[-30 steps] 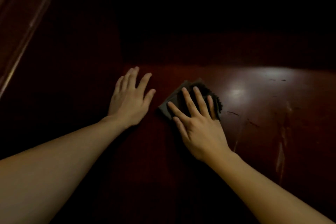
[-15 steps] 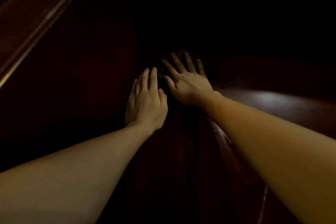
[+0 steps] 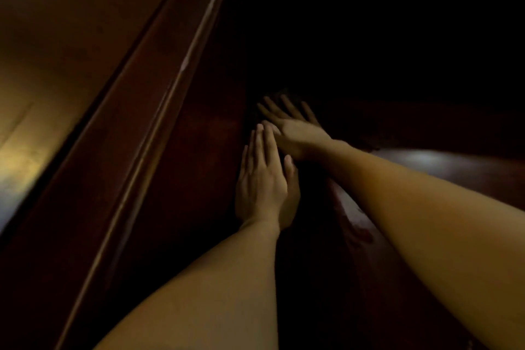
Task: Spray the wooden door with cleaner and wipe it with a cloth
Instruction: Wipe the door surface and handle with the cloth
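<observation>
Because the light is so poor, the wooden door (image 3: pixel 199 156) reads mostly as a dark red, glossy surface, with one pale sheen near its right edge and a raised moulding (image 3: pixel 159 133) running aslant along its left edge, beyond which lies a yellowish surface (image 3: pixel 42 79). The left hand (image 3: pixel 262 182) lies flat on the panel near the middle, fingers (image 3: pixel 260 145) straight and close together, holding nothing. The right hand (image 3: pixel 297 131) is just beyond it and touching it at the thumb side, with its fingers (image 3: pixel 271 108) spread wide and pressed to the wood, reaching toward the darker upper part of the door. I judge the cloth to be under that right palm, but the shadow there hides it and I cannot tell its outline or how much is covered. No spray bottle is in view. This looks like the wiping step, with the sheen on the right suggesting wetted or polished wood. A cloth is light, soft and limp, so it will bunch or slip out unless it is pinned under a flat palm with spread fingers, not pinched at a corner. The door is stiff and heavy, its lacquer is slick, and it may swing on its hinges under pressure, so the flat left hand serves well as a brace.
</observation>
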A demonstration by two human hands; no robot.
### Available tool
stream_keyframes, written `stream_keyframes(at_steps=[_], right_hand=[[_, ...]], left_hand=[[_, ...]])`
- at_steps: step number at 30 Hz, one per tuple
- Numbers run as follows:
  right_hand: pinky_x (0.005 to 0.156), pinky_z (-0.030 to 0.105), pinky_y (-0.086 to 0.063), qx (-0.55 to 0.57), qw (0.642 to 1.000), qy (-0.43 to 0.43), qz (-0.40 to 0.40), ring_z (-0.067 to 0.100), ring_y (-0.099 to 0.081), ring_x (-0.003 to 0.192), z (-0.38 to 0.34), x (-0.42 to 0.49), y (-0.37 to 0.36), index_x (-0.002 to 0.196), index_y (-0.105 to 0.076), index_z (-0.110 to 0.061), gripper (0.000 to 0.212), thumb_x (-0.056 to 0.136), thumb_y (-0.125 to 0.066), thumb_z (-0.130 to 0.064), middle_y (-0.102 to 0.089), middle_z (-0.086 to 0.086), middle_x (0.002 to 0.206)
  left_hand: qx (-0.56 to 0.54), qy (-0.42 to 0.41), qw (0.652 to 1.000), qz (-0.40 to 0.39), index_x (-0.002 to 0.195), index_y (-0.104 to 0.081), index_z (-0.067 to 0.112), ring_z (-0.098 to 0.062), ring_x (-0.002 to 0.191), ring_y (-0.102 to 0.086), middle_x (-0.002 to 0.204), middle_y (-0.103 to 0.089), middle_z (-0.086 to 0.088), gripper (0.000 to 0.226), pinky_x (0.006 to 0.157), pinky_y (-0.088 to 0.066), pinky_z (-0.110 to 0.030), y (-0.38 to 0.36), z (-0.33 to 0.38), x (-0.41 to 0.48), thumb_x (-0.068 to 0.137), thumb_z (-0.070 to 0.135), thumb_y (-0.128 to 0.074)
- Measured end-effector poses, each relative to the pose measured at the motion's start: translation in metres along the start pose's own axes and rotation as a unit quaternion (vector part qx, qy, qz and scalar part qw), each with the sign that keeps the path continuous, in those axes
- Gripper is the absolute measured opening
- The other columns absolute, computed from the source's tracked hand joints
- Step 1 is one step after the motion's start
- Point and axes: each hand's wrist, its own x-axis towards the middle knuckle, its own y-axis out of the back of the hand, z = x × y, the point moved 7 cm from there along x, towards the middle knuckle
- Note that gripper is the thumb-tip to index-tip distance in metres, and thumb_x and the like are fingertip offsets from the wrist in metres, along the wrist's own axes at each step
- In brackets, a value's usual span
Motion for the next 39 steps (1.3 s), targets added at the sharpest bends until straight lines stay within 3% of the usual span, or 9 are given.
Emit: stream_keyframes(at_steps=[4,13,15,17,20,25,32,34,39], right_hand=[[0.127,0.046,0.007,-0.044,0.999,0.029,-0.002,0.017,0.012,0.159,0.022,0.002,0.003,0.164,0.000,-0.040,0.056,0.111,-0.018,-0.048,0.009,-0.014,0.172],[0.125,0.051,0.010,-0.022,0.989,-0.141,0.048,0.024,0.014,0.159,0.106,-0.050,0.013,0.162,0.000,-0.046,0.055,0.109,-0.017,-0.052,0.011,-0.013,0.172],[0.125,0.051,0.008,-0.035,0.992,-0.113,0.047,0.027,0.013,0.159,0.095,-0.063,0.009,0.162,-0.001,-0.044,0.056,0.109,-0.015,-0.052,0.009,-0.010,0.172],[0.126,0.049,0.004,-0.057,0.997,-0.028,0.031,0.026,0.011,0.159,0.076,-0.081,0.002,0.162,-0.001,-0.045,0.063,0.101,-0.005,-0.060,0.007,-0.009,0.173],[0.126,0.046,0.006,-0.084,0.996,0.038,0.005,0.019,0.015,0.157,0.077,-0.109,-0.002,0.160,0.005,-0.049,0.066,0.096,0.002,-0.065,0.010,-0.015,0.171],[0.127,0.049,0.003,-0.049,0.987,-0.135,0.071,0.022,0.009,0.159,0.151,-0.136,0.013,0.163,-0.002,-0.044,0.058,0.108,-0.017,-0.054,0.005,-0.012,0.173],[0.125,0.058,0.009,0.017,0.939,-0.340,0.055,0.033,0.017,0.157,0.225,-0.156,0.027,0.164,0.004,-0.033,0.062,0.107,-0.015,-0.048,0.015,-0.002,0.172],[0.124,0.060,0.010,0.020,0.949,-0.311,0.048,0.036,0.017,0.157,0.211,-0.140,0.024,0.165,0.004,-0.031,0.063,0.108,-0.018,-0.046,0.015,-0.001,0.172],[0.125,0.056,0.010,-0.022,0.992,-0.115,0.053,0.031,0.016,0.158,0.176,-0.106,0.024,0.164,0.001,-0.033,0.062,0.108,-0.019,-0.050,0.012,-0.005,0.173]], left_hand=[[0.006,0.010,1.000,-0.006,0.165,0.010,0.016,-0.012,0.161,0.005,0.174,0.011,-0.003,0.090,0.125,0.008,-0.024,0.000,0.003,-0.002,0.087,0.062,0.010],[-0.052,0.001,0.999,0.006,0.166,0.002,0.025,-0.010,0.160,0.002,0.175,0.004,0.003,0.087,0.129,0.002,-0.029,0.001,0.004,-0.003,0.092,0.070,0.001],[-0.052,0.003,0.999,-0.001,0.166,-0.001,0.027,-0.010,0.160,-0.001,0.175,0.003,0.005,0.085,0.130,-0.001,-0.031,0.000,0.004,-0.004,0.092,0.070,0.000],[-0.047,0.001,0.999,-0.007,0.166,-0.004,0.030,-0.011,0.160,-0.004,0.175,0.001,0.005,0.082,0.130,-0.001,-0.032,0.001,0.004,-0.005,0.093,0.069,-0.001],[0.023,-0.025,0.999,-0.040,0.165,-0.007,0.035,-0.012,0.161,-0.002,0.175,0.004,0.006,0.080,0.131,0.003,-0.039,-0.003,0.011,-0.004,0.093,0.068,0.004],[0.099,-0.047,0.990,-0.091,0.163,-0.020,0.032,-0.015,0.161,0.005,0.174,-0.006,0.005,0.086,0.128,0.008,-0.058,-0.021,0.040,-0.007,0.090,0.069,0.008],[0.088,-0.083,0.986,-0.116,0.160,-0.026,0.036,-0.015,0.161,0.002,0.173,-0.011,0.005,0.073,0.128,0.009,-0.056,-0.036,0.078,0.004,0.096,0.061,-0.003],[0.080,-0.071,0.989,-0.104,0.157,-0.032,0.036,-0.017,0.160,-0.005,0.171,-0.019,0.005,0.069,0.129,0.005,-0.056,-0.036,0.078,0.006,0.098,0.058,-0.006],[0.063,0.008,0.997,-0.048,0.142,-0.048,0.029,-0.026,0.153,-0.021,0.160,-0.035,-0.003,0.043,0.127,-0.005,-0.059,-0.042,0.092,0.016,0.106,0.042,-0.030]])
